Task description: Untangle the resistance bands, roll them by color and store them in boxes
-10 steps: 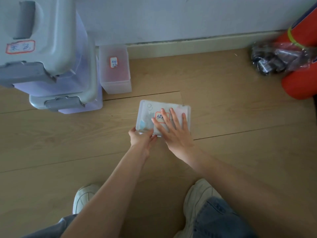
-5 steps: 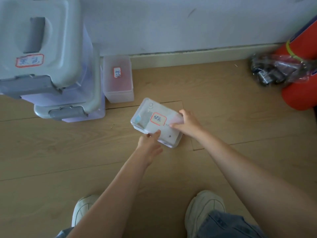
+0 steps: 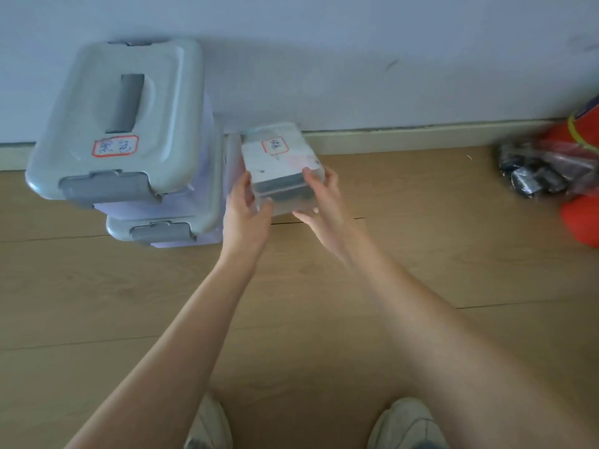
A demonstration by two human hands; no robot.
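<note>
A small clear lidded box (image 3: 279, 160) with a red-bordered label is held up near the wall, over a second clear box (image 3: 232, 163) of which only the left edge shows. My left hand (image 3: 244, 212) grips its near left corner, thumb on the front. My right hand (image 3: 319, 199) grips its near right corner. Dark and pale contents show faintly through its side; no band can be told apart.
Two stacked grey-lidded storage bins (image 3: 120, 131) with latches stand at left against the wall. A plastic bag of dark items (image 3: 534, 173) and an orange-red roll (image 3: 583, 196) lie at right. Wooden floor; my shoes (image 3: 405, 422) at the bottom.
Both hands lifted the small box off the floor and carried it forward and left, over the other clear box by the bins. The camera tilted up and closer.
</note>
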